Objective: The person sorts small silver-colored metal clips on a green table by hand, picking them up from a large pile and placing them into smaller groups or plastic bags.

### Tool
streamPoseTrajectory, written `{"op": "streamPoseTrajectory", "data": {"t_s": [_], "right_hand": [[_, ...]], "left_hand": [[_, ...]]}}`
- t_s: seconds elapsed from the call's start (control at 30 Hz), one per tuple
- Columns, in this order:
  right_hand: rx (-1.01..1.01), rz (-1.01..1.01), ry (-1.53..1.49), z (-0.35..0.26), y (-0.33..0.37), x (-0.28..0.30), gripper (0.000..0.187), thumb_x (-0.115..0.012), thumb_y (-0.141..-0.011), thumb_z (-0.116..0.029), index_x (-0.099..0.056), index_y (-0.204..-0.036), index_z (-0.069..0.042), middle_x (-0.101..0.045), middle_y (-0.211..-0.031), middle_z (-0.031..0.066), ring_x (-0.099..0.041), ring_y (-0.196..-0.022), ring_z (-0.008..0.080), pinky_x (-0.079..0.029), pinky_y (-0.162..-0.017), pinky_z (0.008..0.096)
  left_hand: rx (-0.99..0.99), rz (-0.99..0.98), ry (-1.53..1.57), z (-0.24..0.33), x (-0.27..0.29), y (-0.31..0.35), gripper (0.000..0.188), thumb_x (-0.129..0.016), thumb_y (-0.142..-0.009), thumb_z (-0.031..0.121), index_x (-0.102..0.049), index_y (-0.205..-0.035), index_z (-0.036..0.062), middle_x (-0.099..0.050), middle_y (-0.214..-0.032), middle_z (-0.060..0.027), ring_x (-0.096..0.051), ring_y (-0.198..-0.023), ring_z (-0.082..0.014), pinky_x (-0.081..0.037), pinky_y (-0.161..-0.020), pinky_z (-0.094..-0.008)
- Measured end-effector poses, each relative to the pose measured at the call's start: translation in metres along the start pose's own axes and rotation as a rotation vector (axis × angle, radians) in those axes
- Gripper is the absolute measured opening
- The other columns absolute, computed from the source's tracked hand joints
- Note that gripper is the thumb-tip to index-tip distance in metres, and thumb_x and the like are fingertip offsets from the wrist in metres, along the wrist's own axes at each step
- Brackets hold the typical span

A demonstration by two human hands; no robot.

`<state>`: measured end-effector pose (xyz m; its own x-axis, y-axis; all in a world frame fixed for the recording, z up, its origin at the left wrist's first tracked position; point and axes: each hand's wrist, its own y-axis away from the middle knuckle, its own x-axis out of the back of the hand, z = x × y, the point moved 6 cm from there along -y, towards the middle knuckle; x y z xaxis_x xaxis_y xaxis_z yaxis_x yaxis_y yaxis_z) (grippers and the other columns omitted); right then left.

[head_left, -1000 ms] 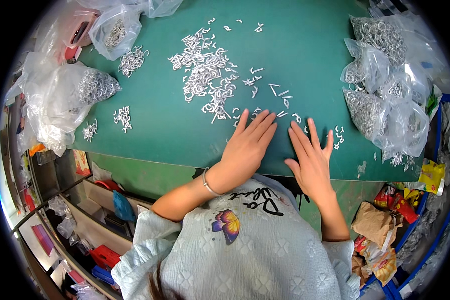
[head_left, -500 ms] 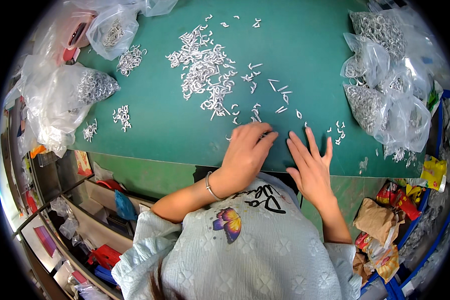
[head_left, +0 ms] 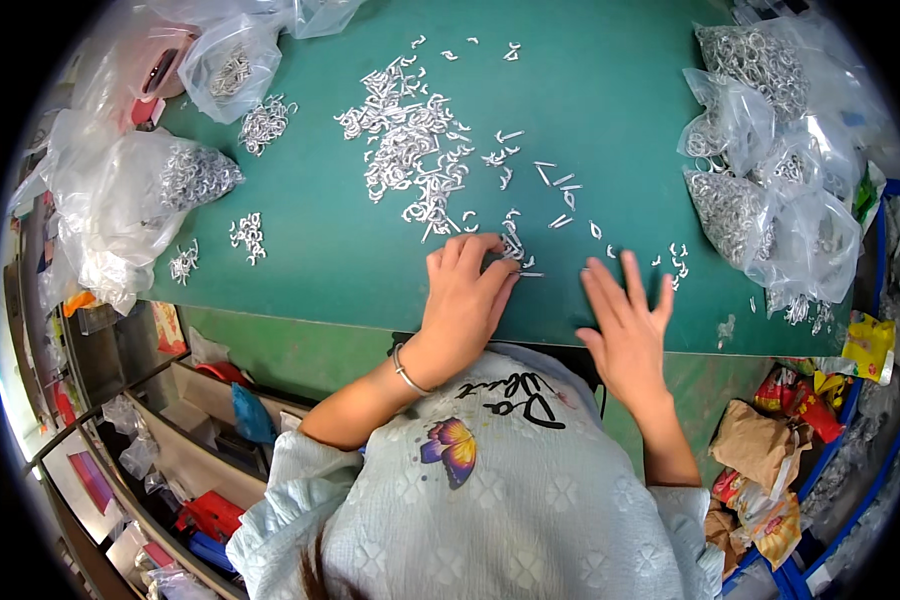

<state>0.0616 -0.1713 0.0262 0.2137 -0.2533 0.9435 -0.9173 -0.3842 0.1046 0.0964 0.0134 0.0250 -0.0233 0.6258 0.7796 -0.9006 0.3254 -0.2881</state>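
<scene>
My left hand point(head_left: 465, 295) rests at the near edge of the green table point(head_left: 350, 270), fingers bent and thumb apart from the forefinger. Its fingertips are beside a few small silver metal pieces point(head_left: 513, 240), curved and straight; nothing shows held. My right hand point(head_left: 628, 335) lies flat with fingers spread, its fingertips close to a single small metal piece point(head_left: 611, 251). Beyond my left hand spreads a large loose pile of silver metal pieces point(head_left: 410, 150). Several thin straight pieces point(head_left: 562, 181) and an oval link point(head_left: 595, 230) lie ahead of my right hand.
Clear plastic bags of metal rings point(head_left: 735, 210) stand at the right. More bags of metal parts point(head_left: 195, 175) stand at the left, with small heaps of silver pieces point(head_left: 248, 238) nearby. Shelving point(head_left: 170, 420) is below the table at left; snack packets point(head_left: 770, 510) are at lower right.
My left hand has moved left, uncovering small metal pieces beside its fingertips, and its thumb and forefinger stand further apart. My right hand has barely shifted.
</scene>
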Motion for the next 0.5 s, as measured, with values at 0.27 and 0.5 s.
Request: {"op": "streamPoseTrajectory", "data": {"t_s": [0.27,0.5], "right_hand": [[-0.171,0.193,0.049,0.027,0.017,0.01,0.071,-0.068,-0.084,-0.026,-0.04,-0.147,-0.007,-0.035,-0.155,0.0053,-0.023,-0.146,0.0328,-0.01,-0.112,0.066],[-0.193,0.029,0.19,0.027,0.006,0.002,0.071,-0.067,-0.085,-0.028,-0.038,-0.148,-0.008,-0.03,-0.158,0.0032,-0.021,-0.147,0.0327,-0.012,-0.111,0.0678]], "left_hand": [[0.016,-0.041,0.034,0.01,-0.01,-0.006,0.032,-0.072,-0.079,0.005,-0.064,-0.109,0.0057,-0.056,-0.107,-0.0067,-0.053,-0.096,-0.0241,-0.035,-0.083,-0.038],[0.012,-0.019,0.039,0.002,-0.004,-0.001,0.033,-0.073,-0.078,0.005,-0.064,-0.11,0.0068,-0.056,-0.105,-0.0063,-0.053,-0.096,-0.0242,-0.036,-0.084,-0.0382]]}}
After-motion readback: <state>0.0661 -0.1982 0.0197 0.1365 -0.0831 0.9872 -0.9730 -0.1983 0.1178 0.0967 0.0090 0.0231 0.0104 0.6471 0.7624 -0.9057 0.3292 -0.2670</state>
